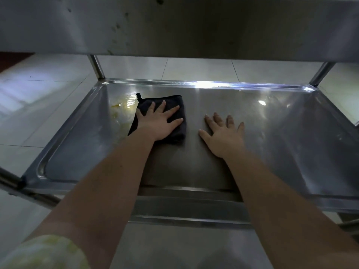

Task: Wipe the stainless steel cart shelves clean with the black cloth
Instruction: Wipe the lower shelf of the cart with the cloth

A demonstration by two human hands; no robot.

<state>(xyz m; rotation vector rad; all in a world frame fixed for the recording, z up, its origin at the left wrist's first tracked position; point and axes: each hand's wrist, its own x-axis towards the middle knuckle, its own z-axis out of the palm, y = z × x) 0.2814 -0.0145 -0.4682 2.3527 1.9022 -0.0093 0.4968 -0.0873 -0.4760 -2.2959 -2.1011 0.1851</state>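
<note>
Cloth [175,102]: solid black. Cart shelf [272,148]: silver-grey steel with white glare streaks, and a yellow smear [116,107] near its left side. My sleeve [44,253]: cream with pale yellow blotches; floor tiles [38,105]: off-white, thin dark grout lines.

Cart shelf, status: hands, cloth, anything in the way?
Left hand flat, pressing black cloth onto shelf. Right hand flat on bare steel beside it. Yellow smears just left of cloth, unwiped. Upper shelf overhangs.
</note>
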